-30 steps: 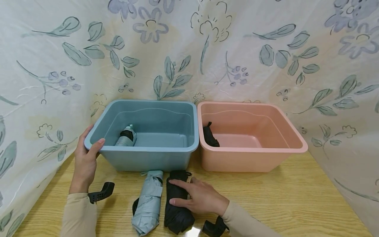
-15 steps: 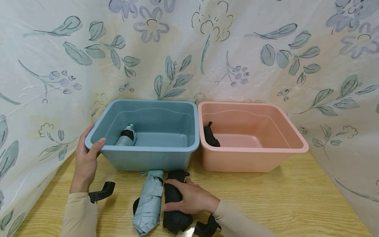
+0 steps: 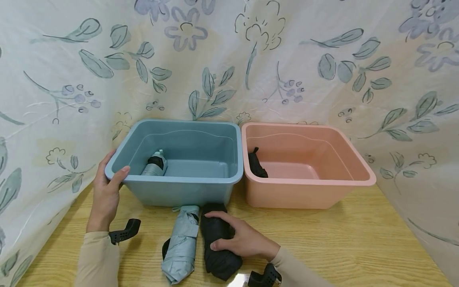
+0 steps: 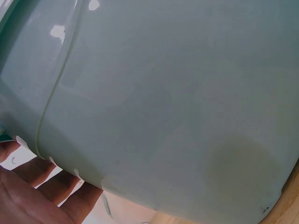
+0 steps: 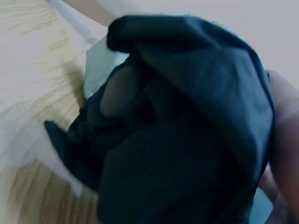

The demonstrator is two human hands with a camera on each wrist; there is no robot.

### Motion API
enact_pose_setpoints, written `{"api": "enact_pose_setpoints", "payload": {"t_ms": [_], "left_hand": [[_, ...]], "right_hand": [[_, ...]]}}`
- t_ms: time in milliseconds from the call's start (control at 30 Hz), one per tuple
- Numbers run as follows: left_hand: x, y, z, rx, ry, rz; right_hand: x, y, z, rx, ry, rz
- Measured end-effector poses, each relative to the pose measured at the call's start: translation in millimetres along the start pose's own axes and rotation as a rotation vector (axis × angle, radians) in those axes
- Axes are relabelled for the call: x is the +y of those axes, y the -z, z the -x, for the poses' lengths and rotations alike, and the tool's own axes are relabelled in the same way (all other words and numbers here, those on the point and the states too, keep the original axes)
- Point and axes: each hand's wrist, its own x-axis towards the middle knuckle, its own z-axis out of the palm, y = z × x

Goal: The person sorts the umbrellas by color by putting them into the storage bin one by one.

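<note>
My left hand (image 3: pixel 105 195) grips the left front corner of the blue plastic bin (image 3: pixel 179 193), thumb over the rim; in the left wrist view its fingers (image 4: pixel 70 191) lie against the outer wall. My right hand (image 3: pixel 247 237) holds a black folded umbrella (image 3: pixel 218 261) in front of the bins, and this dark fabric bundle (image 5: pixel 182 149) fills much of the right wrist view. Just left of it, a light blue folded umbrella (image 3: pixel 180 247) lies on the table. Inside the blue bin is another light blue folded umbrella (image 3: pixel 155 163) with a black band.
To the right of the blue bin stands a pink bin (image 3: pixel 287 195) with a small black folded umbrella (image 3: pixel 256 165) at its left end. Both stand on a wood-grain table (image 3: pixel 344 243). A floral curtain (image 3: pixel 287 59) hangs close behind and along the sides.
My right hand closes round the black umbrella, which shifts slightly right and tilts away from the light blue one. The left hand keeps its hold on the blue bin.
</note>
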Motion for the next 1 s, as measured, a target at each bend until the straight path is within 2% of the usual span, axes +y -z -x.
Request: {"api": "enact_pose_setpoints", "payload": {"t_ms": [133, 400, 533, 800, 1000], "left_hand": [[0.5, -0.9, 0.2, -0.003, 0.000, 0.000], [0.0, 0.3, 1.2, -0.001, 0.000, 0.001], [0.1, 0.4, 1.5, -0.001, 0.000, -0.003], [0.2, 0.8, 1.7, -0.001, -0.002, -0.002], [0.8, 0.2, 1.1, -0.001, -0.002, 0.005]], "right_hand": [[-3.4, 7.3, 9.5, -0.017, 0.029, -0.105], [-21.9, 21.4, 32.9, -0.069, 0.083, -0.251], [-34.0, 29.1, 43.7, -0.102, 0.164, -0.334], [-59.0, 46.4, 60.0, -0.061, 0.263, -0.360], [-75.3, 71.8, 65.9, -0.017, 0.318, -0.365]]}}
